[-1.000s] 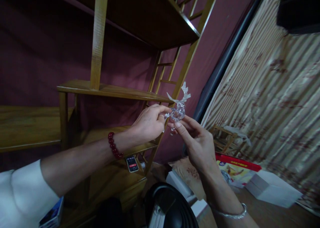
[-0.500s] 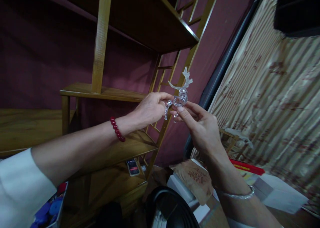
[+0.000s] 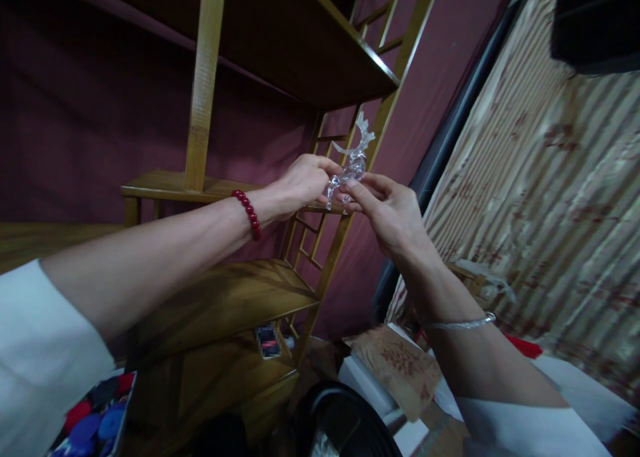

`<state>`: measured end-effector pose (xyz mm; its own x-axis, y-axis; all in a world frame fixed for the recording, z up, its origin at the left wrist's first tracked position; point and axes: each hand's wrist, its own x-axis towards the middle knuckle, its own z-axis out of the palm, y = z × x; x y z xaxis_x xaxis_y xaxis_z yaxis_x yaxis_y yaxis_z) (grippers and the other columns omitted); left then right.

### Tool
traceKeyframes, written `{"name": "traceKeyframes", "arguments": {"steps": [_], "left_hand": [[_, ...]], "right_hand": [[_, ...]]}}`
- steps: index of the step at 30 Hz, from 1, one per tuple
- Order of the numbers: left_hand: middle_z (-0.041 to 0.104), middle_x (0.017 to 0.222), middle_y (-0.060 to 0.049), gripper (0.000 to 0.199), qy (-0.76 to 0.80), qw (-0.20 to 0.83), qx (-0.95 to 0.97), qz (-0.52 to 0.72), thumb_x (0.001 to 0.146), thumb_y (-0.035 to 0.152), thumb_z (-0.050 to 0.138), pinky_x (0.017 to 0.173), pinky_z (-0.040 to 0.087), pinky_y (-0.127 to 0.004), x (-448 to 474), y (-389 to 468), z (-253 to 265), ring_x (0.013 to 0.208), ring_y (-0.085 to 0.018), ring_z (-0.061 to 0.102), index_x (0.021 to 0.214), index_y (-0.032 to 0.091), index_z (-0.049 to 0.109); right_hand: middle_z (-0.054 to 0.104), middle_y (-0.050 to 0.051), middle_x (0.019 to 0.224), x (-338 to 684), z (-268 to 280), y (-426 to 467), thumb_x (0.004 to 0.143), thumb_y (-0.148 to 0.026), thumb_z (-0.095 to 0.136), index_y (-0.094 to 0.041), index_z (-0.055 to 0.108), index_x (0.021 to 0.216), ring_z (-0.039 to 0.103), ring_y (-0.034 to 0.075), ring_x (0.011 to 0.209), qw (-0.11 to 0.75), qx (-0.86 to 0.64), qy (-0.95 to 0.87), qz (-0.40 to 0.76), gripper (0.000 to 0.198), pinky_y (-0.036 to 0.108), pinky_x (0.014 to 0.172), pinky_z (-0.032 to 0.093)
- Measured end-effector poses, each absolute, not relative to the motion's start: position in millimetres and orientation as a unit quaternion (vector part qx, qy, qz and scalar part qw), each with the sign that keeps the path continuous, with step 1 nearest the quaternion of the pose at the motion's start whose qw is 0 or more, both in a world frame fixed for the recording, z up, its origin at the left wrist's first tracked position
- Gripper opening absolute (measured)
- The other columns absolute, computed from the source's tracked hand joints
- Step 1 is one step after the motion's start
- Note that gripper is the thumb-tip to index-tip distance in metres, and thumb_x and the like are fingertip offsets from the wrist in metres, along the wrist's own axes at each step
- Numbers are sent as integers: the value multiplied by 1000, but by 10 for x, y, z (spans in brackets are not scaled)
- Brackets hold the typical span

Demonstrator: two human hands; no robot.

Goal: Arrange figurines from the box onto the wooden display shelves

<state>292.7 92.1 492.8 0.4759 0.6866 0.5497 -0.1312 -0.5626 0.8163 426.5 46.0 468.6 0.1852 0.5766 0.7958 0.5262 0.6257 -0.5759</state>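
A clear, glass-like deer figurine with tall antlers is held upright between both hands, in front of the wooden shelf unit. My left hand, with a red bead bracelet on its wrist, pinches the rear of the figurine. From the right, my right hand grips its body and legs between thumb and fingers. A silver bangle circles the right wrist. Some of the figurine's legs are partly hidden by the fingers.
On a low shelf lies a dark packet. A box of blue and red items is at lower left. White boxes and brown paper lie at lower right, near a round black object. A patterned curtain hangs at right.
Both hands have moved up and slightly left with the deer figurine, bringing it closer to the level of the middle shelf. The grip looks much the same.
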Motion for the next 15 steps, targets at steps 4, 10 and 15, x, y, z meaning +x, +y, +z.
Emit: {"name": "traceKeyframes", "arguments": {"steps": [4, 10, 15], "left_hand": [[66, 75, -5, 21, 188, 431, 739, 483, 74, 5, 49, 69, 50, -25, 2945, 1058, 5004, 68, -12, 63, 89, 11, 62], [62, 65, -4, 20, 192, 464, 697, 511, 72, 4, 45, 70, 49, -28, 3006, 1256, 5076, 72, -15, 62, 77, 11, 63], [60, 62, -4, 15, 211, 470, 668, 537, 67, 4, 48, 72, 48, -28, 3074, 1477, 5117, 74, -15, 60, 68, 12, 60]], "right_hand": [[68, 5, 76, 4297, 4758, 651, 68, -46, 68, -12, 62, 92, 66, 19, 72, 634, -434, -640, 10, 41, 32, 68, 57], [66, 5, 72, 4310, 4872, 948, 69, -41, 69, -13, 61, 86, 65, 19, 70, 630, -444, -637, 24, 33, 35, 69, 56], [64, 6, 71, 4313, 4930, 1170, 71, -33, 69, -13, 60, 80, 65, 18, 68, 623, -457, -634, 45, 24, 33, 66, 56]]}}
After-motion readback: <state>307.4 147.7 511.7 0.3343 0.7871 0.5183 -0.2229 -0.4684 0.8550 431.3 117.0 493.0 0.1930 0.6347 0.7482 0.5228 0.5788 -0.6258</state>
